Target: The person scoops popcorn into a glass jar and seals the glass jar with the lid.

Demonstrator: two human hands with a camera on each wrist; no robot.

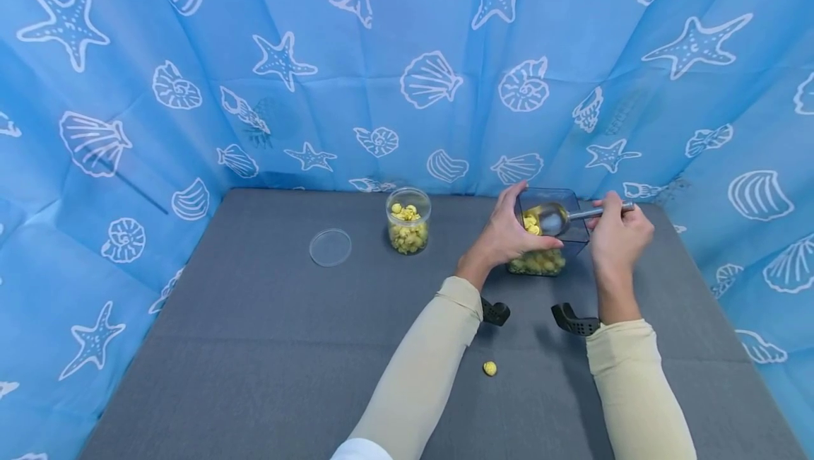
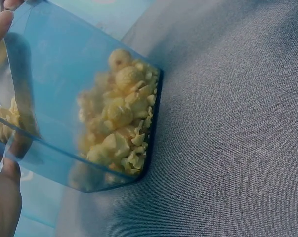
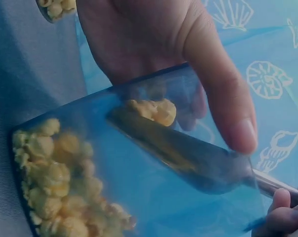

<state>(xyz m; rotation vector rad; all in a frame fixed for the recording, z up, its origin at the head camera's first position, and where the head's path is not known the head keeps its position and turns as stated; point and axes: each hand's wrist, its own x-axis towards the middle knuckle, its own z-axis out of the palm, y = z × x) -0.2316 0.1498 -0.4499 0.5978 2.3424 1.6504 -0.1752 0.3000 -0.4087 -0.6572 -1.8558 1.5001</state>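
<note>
A clear square container (image 1: 576,237) stands at the right of the table, with popcorn (image 2: 121,113) heaped at its bottom. My left hand (image 1: 509,232) holds the container at its left side, thumb across the near side by the rim. In my right hand (image 1: 618,237) is the handle of a metal scoop (image 1: 553,219). The scoop's bowl is inside the container, above the heap, and carries some popcorn pieces (image 3: 156,111). In the right wrist view, the scoop (image 3: 188,163) slants behind the clear wall, and only part of the right hand (image 3: 287,212) shows.
A round clear jar (image 1: 408,223) with popcorn stands left of the container. Its round clear lid (image 1: 330,247) lies flat farther left. One loose popcorn piece (image 1: 490,368) lies near the forearms on the grey tabletop (image 1: 267,347). A blue curtain (image 1: 381,57) hangs behind and at the sides.
</note>
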